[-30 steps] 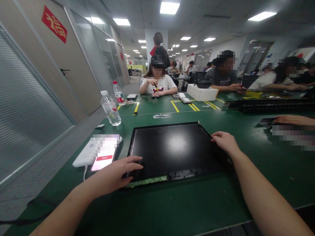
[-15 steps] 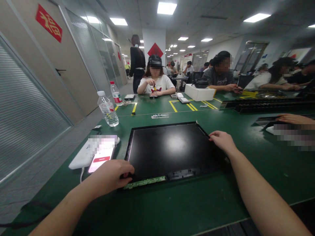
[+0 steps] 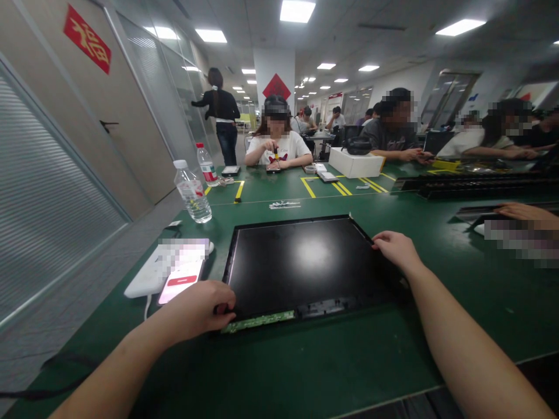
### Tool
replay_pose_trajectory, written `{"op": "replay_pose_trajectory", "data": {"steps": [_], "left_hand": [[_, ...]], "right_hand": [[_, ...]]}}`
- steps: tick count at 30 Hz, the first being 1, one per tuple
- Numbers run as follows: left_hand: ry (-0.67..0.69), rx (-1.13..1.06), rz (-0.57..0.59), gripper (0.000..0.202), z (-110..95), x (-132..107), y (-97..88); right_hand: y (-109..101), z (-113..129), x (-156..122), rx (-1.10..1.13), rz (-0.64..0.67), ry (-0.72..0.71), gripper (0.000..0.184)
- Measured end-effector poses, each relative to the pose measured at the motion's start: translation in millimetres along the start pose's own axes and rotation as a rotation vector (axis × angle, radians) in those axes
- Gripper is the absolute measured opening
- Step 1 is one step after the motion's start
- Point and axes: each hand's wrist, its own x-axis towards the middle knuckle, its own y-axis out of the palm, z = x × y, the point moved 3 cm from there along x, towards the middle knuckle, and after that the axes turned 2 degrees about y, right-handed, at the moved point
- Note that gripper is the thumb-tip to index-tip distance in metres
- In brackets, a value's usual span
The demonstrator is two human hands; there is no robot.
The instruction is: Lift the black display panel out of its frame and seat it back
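Observation:
A black flat display panel (image 3: 301,262) in a thin frame lies on the green table in front of me. Along its near left edge runs a strip of green circuit board (image 3: 262,320). My left hand (image 3: 213,304) is closed around the panel's near left corner, thumb and fingers curled at the frame. On the opposite side my right hand (image 3: 395,250) pinches the right edge of the frame. The undersides of the panel and some fingertips are hidden.
A lit phone (image 3: 186,270) rests on a white device (image 3: 146,273) at left, with a water bottle (image 3: 193,192) behind. A white box (image 3: 356,163) stands across the table near a seated co-worker. Another person's hand (image 3: 530,212) is at far right.
Both my hands stay at the panel's edges, and the panel has hardly moved. In the background, a standing person has stepped left and reaches an arm toward the glass wall.

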Motion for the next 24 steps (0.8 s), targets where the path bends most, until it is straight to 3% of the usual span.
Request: {"op": "replay_pose_trajectory", "data": {"steps": [14, 24], "left_hand": [[0.062, -0.042, -0.066, 0.015, -1.0, 0.7, 0.8], [0.060, -0.042, -0.042, 0.015, 3.1, 1.2, 5.5]], "right_hand": [[-1.2, 3.8, -4.2, -0.010, -0.007, 0.015, 0.022], [-1.3, 1.8, -1.5, 0.093, 0.030, 0.086, 0.026]]}}
